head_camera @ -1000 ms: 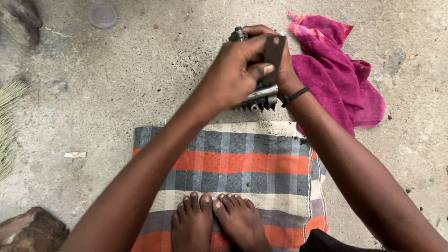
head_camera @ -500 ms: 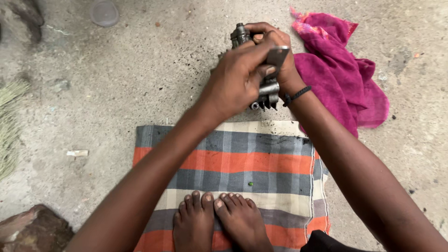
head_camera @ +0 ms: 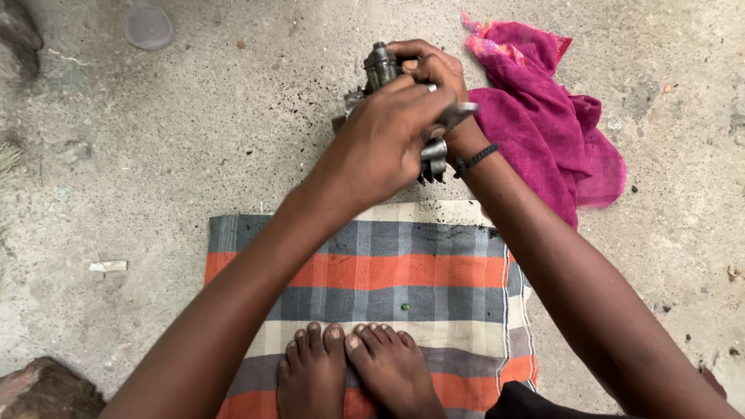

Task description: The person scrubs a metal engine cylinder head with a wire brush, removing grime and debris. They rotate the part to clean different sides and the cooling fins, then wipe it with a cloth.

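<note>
Both of my hands hold a grey metal machine part [head_camera: 380, 71] with a shaft and gear teeth, raised above the concrete floor just beyond a striped cloth. My left hand [head_camera: 384, 143] wraps over its front and covers most of it. My right hand [head_camera: 431, 68] grips it from the far side, with a black band on that wrist. A flat metal piece [head_camera: 459, 115] sticks out to the right between the hands. Gear teeth [head_camera: 431, 167] show under my left hand.
A grey, orange and cream striped cloth [head_camera: 403, 271] lies on the concrete floor [head_camera: 155, 155] with my bare feet [head_camera: 357, 372] on it. A crumpled magenta cloth [head_camera: 543, 124] lies at the right. A round lid [head_camera: 147, 25] is far left, a stone [head_camera: 46, 392] at bottom left.
My hands have turned the metal part, so the flat dark piece that stood upright now lies lower between them. My left hand covers more of the part.
</note>
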